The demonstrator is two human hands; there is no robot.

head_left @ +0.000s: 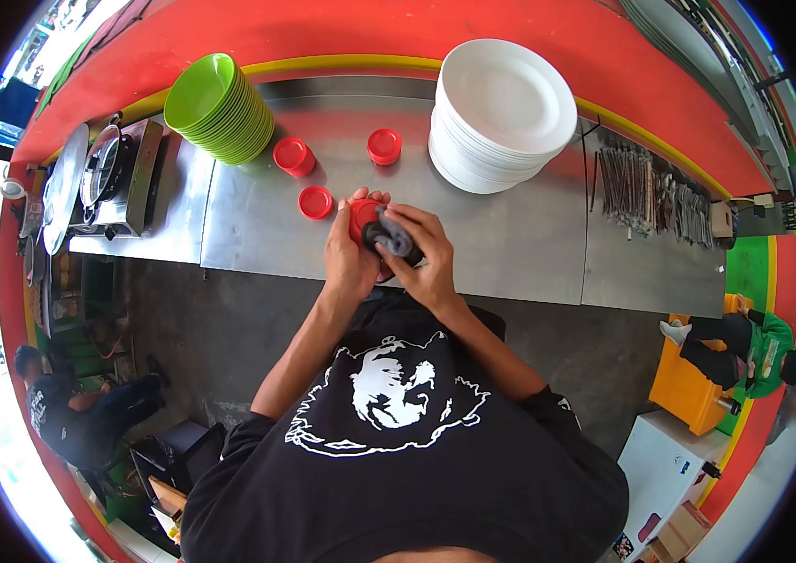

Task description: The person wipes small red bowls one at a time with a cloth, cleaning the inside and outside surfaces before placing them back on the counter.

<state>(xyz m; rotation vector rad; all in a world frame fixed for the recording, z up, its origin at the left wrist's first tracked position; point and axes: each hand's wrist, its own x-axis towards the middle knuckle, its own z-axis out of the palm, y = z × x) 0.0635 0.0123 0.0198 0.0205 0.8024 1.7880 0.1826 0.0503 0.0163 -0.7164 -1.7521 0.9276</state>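
Over the front part of the steel counter, my left hand (349, 251) is wrapped round a red cup (361, 218). Against the right side of that cup, my right hand (428, 258) presses a bunched grey cloth (395, 236). Just beyond my hands, three red items stand on the counter: one at the upper left (294, 157), one straight ahead (384, 146) and one nearer my left hand (315, 202).
Green bowls (220, 108) and white plates (503, 108) stand stacked on the steel counter (511, 244). A stove (140, 178) is at the left, cutlery (651, 192) at the right. One person (79, 403) sits lower left, another (769, 352) far right.
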